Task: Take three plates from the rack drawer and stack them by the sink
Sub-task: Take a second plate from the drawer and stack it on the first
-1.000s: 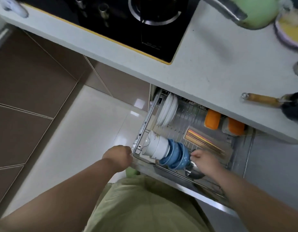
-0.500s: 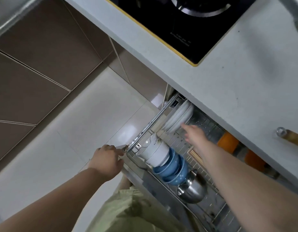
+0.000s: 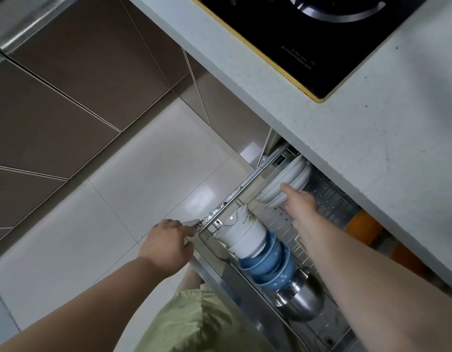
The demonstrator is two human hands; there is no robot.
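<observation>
The wire rack drawer (image 3: 235,196) stands pulled out from under the counter. Several white plates (image 3: 291,181) stand on edge at its far left end, partly under the counter lip. My right hand (image 3: 297,203) reaches to the plates, fingers touching the nearest rim; whether it grips one I cannot tell. My left hand (image 3: 166,245) is closed on the drawer's front corner. No sink is in view.
White bowls (image 3: 242,235), blue bowls (image 3: 269,264) and a steel pot (image 3: 299,302) lie in the drawer's front row. Orange containers (image 3: 360,224) sit at the back. The grey countertop (image 3: 346,138) with a black hob (image 3: 308,34) overhangs the drawer. Pale floor tiles lie to the left.
My right hand has moved from the drawer's front row, near the steel pot, back to the white plates. The left hand stays on the drawer corner. The view has swung left.
</observation>
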